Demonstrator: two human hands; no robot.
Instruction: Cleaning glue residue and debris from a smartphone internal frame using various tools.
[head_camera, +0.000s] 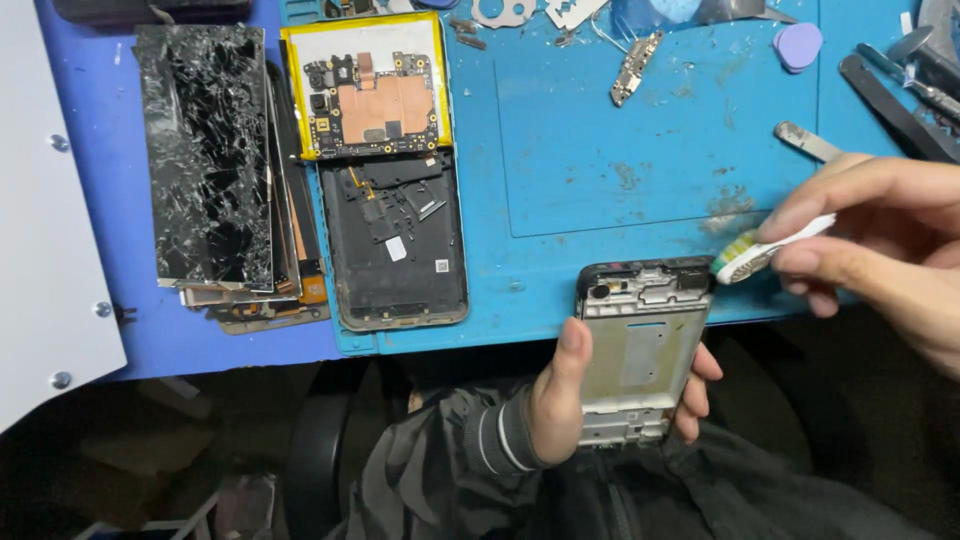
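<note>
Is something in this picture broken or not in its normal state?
Yes. The black screen glass at the mat's left is shattered all over with cracks. The phone frame in the left hand is stripped bare, and the right hand holds a toothbrush at its top corner.

Two hands are in view: the left hand (560, 400) holds one bare phone frame (640, 350), and the right hand (880, 250) holds one toothbrush (765, 250). On the one blue work mat (620, 170) lie one opened phone back case (395, 240), one yellow-edged battery (362, 40) with one circuit board (370, 105) on it, one small loose board strip (635, 68), one purple pick (798, 46) and one metal pry tool (805, 140). Beside the mat sits one stack of screens topped by one shattered black screen (205, 150); how many lie beneath it cannot be counted, and one white panel (45, 220) lies at the far left.
</note>
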